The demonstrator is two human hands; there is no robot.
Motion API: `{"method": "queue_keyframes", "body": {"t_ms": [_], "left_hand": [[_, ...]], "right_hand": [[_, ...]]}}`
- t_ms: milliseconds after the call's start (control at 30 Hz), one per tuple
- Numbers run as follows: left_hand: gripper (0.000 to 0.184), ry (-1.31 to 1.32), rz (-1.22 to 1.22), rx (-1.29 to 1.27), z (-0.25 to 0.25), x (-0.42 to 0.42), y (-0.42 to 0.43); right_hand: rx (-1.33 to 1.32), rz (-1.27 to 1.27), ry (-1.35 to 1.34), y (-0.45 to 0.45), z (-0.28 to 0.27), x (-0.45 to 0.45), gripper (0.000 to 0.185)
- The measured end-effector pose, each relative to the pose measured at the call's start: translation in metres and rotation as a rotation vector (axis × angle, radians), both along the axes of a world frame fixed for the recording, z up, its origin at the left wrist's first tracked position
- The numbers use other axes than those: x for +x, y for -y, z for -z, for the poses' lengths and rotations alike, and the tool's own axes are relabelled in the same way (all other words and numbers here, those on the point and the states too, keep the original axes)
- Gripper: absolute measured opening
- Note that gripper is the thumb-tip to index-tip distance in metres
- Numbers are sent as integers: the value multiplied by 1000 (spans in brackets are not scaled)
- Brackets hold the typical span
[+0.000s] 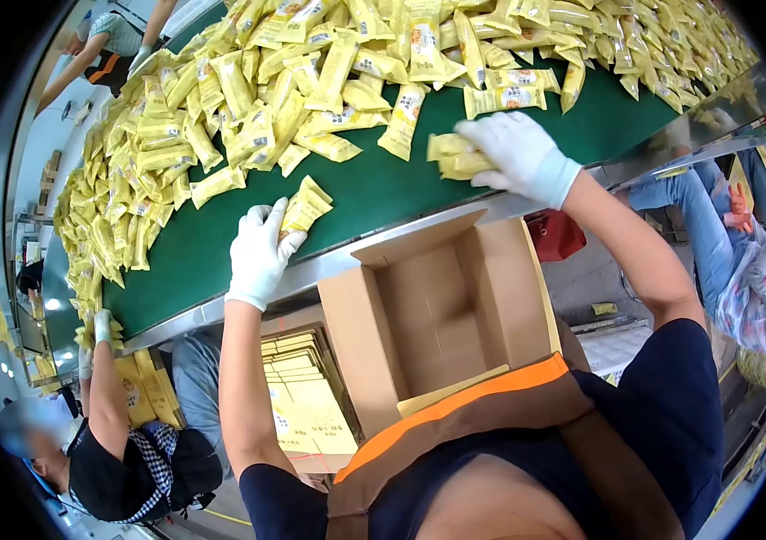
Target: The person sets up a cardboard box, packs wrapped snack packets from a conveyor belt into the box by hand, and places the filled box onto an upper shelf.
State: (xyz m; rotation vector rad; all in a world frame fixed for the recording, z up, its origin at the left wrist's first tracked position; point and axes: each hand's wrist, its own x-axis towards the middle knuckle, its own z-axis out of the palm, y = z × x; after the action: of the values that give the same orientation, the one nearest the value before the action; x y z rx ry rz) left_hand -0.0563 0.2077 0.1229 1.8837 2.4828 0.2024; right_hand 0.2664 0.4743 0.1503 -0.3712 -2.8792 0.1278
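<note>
Grasping a yellow, pillow-shaped plastic packet (309,207) at 10 o'clock from the open brown cardboard box (432,306), a white-gloved left hand (258,256) mirrors the white-gloved right hand (518,157), clutching similar packets (457,162) at 12. Loose fingers could spill some off the flat green belt (185,243). Wrappers look glossy, printed.

My hands (516,148) wear white gloves (255,256); I've a navy short-slv. shirt (662,405) & brown apron (509,409) w/ orange band (455,407).
</note>
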Motion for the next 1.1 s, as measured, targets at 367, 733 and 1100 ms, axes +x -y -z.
{"method": "queue_keyframes", "body": {"t_ms": [367,733,1100], "left_hand": [[71,856,-20,70,-49,45,-125],[78,391,-60,31,-42,2,-23],[56,973,-255,48,-7,18,-120]], "right_hand": [[83,-496,208,-67,-20,-103,54],[-203,-229,297,-14,0,-74,66],[-274,152,292,-1,1,-36,69]]}}
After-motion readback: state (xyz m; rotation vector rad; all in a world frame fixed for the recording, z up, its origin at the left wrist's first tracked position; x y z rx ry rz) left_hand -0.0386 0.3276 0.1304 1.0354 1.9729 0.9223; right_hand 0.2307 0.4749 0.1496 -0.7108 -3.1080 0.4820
